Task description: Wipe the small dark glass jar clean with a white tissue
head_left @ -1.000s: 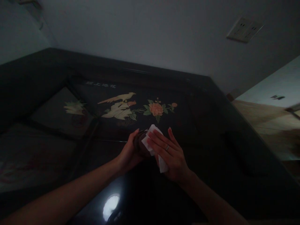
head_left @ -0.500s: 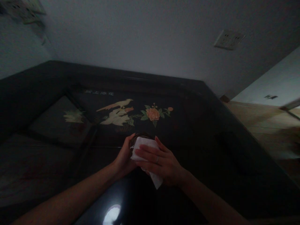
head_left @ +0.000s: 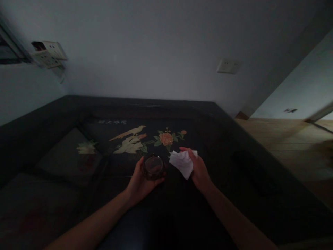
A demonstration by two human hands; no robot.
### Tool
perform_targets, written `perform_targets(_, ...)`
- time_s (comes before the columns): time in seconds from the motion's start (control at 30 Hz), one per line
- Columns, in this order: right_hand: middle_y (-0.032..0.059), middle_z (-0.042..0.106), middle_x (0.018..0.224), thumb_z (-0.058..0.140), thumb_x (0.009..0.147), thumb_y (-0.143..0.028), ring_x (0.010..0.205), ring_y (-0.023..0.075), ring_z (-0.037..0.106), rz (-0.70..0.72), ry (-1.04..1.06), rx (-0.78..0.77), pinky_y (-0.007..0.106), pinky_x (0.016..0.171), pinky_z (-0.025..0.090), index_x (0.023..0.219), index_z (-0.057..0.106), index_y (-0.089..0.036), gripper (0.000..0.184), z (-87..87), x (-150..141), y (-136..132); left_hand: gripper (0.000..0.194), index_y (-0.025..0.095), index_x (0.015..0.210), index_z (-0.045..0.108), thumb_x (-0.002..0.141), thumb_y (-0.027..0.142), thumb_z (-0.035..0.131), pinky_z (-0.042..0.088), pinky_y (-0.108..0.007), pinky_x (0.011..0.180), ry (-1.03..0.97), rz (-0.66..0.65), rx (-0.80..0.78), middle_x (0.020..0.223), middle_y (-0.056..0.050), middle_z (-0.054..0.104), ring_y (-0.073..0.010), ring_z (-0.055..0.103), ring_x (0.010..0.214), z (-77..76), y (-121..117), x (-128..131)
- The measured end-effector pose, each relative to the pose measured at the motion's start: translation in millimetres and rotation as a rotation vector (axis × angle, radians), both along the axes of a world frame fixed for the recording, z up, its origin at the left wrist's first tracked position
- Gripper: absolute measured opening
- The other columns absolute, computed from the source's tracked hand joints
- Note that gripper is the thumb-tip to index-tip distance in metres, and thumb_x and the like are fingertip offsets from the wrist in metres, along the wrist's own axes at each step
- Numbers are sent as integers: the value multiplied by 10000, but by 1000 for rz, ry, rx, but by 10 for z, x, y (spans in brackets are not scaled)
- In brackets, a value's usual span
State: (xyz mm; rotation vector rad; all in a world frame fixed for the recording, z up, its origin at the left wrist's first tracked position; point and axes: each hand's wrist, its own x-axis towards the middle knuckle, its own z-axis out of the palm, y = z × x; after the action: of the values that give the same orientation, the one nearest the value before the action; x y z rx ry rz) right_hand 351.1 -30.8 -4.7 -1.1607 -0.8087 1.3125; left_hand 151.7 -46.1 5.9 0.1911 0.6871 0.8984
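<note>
My left hand (head_left: 139,184) is wrapped round the side and underside of a dark, round glass ashtray (head_left: 154,166). Its see-through middle faces up toward me, and the rim looks thick. To the right, my right hand (head_left: 201,173) pinches a crumpled white tissue (head_left: 183,163) between thumb and fingers. A gap separates the tissue from the ashtray. Both hands are above a glossy black table (head_left: 177,215) inlaid with a bird (head_left: 130,133) and a pink flower (head_left: 166,139).
Behind the table's far edge (head_left: 140,100) stands a pale wall (head_left: 143,52) with a socket (head_left: 228,66). More sockets (head_left: 48,53) are at the upper left. A dark, blurry long object (head_left: 256,173) lies on the right side. Wooden floor (head_left: 281,139) shows beyond.
My right hand has drawn away to the right with the tissue, off the ashtray. The ashtray's top now shows in my left hand. The camera view has shifted and levelled.
</note>
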Motion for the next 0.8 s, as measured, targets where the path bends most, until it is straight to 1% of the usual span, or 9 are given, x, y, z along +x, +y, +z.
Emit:
perform_targets(0.07, 43, 720, 844, 776, 621, -472, 720, 193, 655, 9, -13, -16, 287, 633, 491, 973, 703, -184, 461, -48, 33, 45, 494, 123, 1060, 599, 940, 514, 321, 534, -327, 654, 21, 2, 9, 922, -142, 718, -236, 688, 730, 10, -1, 7)
perform_targets(0.1, 35, 715, 812, 805, 580, -431, 689, 185, 645, 12, -24, -16, 281, 615, 481, 951, 708, -183, 457, -69, 42, 56, 485, 131, 1070, 593, 941, 512, 323, 535, -327, 658, 28, 4, 19, 933, -137, 717, -237, 690, 738, 8, 1, 6)
perform_targets(0.17, 31, 706, 763, 814, 556, -406, 659, 180, 633, 16, -55, -10, 285, 610, 474, 891, 718, -172, 420, -101, 51, 64, 468, 143, 1085, 584, 942, 506, 325, 537, -330, 673, 40, 3, 45, 955, -132, 716, -241, 693, 763, -6, 3, 1)
perform_targets(0.3, 33, 695, 715, 799, 555, -404, 649, 174, 612, -8, -158, 26, 283, 612, 450, 779, 710, -158, 345, -122, 57, 71, 459, 144, 1108, 574, 938, 499, 337, 535, -351, 706, 63, -1, 133, 965, -136, 714, -246, 692, 789, -51, -20, 0)
perform_targets(0.43, 17, 658, 626, 765, 579, -436, 588, 164, 570, -40, -265, 83, 274, 569, 416, 704, 678, -160, 316, -119, 60, 76, 421, 183, 1091, 587, 856, 522, 502, 526, -390, 769, 79, 39, 339, 931, -95, 717, -256, 681, 848, -92, -90, 39)
perform_targets(0.5, 7, 645, 609, 742, 601, -457, 580, 162, 558, -54, -314, 122, 270, 562, 408, 695, 663, -166, 315, -108, 56, 66, 447, 197, 1087, 594, 806, 543, 567, 518, -379, 785, 110, 65, 419, 924, -75, 718, -254, 675, 872, -93, -124, 57)
perform_targets(0.67, -4, 606, 585, 667, 674, -474, 583, 163, 544, -90, -431, 211, 264, 558, 398, 672, 619, -176, 302, -51, 32, 10, 478, 213, 1062, 609, 748, 574, 622, 513, -326, 751, 219, 173, 519, 903, -46, 719, -221, 669, 834, -7, -189, 74)
perform_targets(0.73, -8, 589, 577, 638, 701, -475, 577, 162, 535, -111, -475, 232, 261, 550, 387, 676, 603, -180, 298, -35, 23, -7, 481, 212, 1052, 614, 744, 581, 619, 514, -331, 751, 222, 157, 528, 894, -43, 715, -222, 668, 824, 38, -237, 90)
perform_targets(0.8, -11, 576, 571, 613, 724, -471, 568, 160, 524, -137, -519, 245, 259, 538, 369, 675, 585, -184, 292, -32, 19, -14, 473, 211, 1045, 617, 751, 582, 610, 516, -345, 759, 205, 104, 526, 901, -45, 707, -230, 668, 829, 70, -301, 120)
